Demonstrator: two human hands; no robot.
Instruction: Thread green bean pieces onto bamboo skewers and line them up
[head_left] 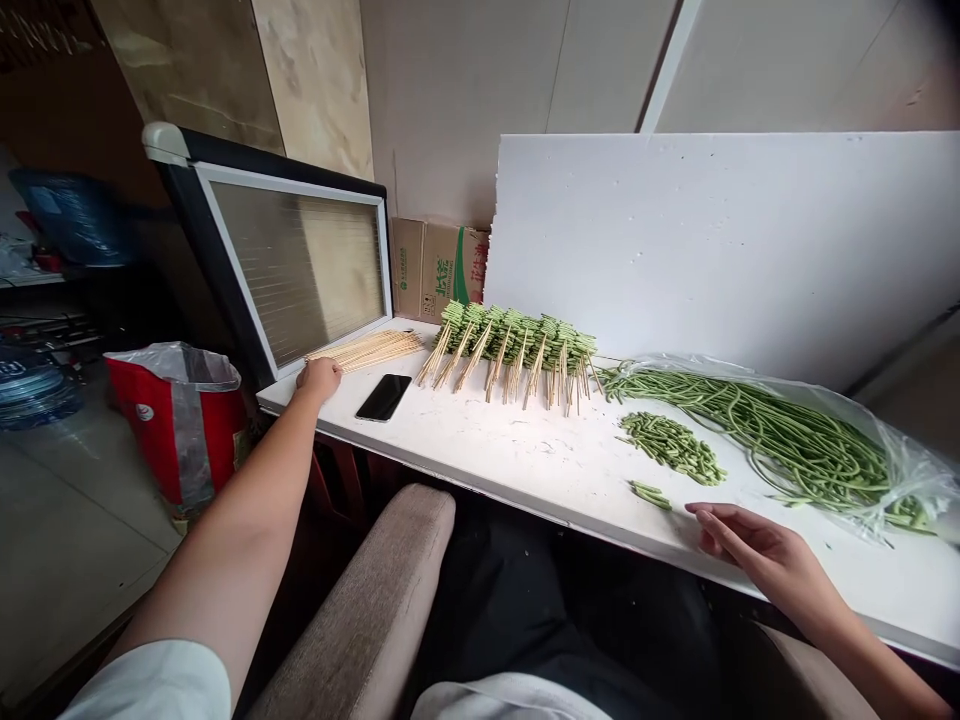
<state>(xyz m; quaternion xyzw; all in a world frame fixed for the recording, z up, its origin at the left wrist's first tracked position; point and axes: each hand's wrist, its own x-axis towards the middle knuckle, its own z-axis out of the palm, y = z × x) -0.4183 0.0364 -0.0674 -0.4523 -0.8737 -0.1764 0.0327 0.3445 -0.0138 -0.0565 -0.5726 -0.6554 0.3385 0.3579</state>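
My left hand (321,377) reaches to the left end of the table, its fingers curled closed at the near ends of a loose pile of bamboo skewers (379,348). How many skewers are in its grip is hidden. Just above the front edge at the right hovers my right hand (761,545), open and loosely bent, with nothing visible in it. A few cut green bean pieces (650,494) lie side by side near its fingertips. Behind them is a heap of short cut beans (671,446). Several bundles of skewered beans (517,340) are stacked at the back, sticks pointing towards me.
Long green beans (795,430) lie in a clear plastic bag (911,470) at the right. A black phone (383,397) rests near the skewers. Behind stand a white foam board (712,240), a cardboard box (431,265) and a framed panel (300,260). A red bag (146,420) stands left.
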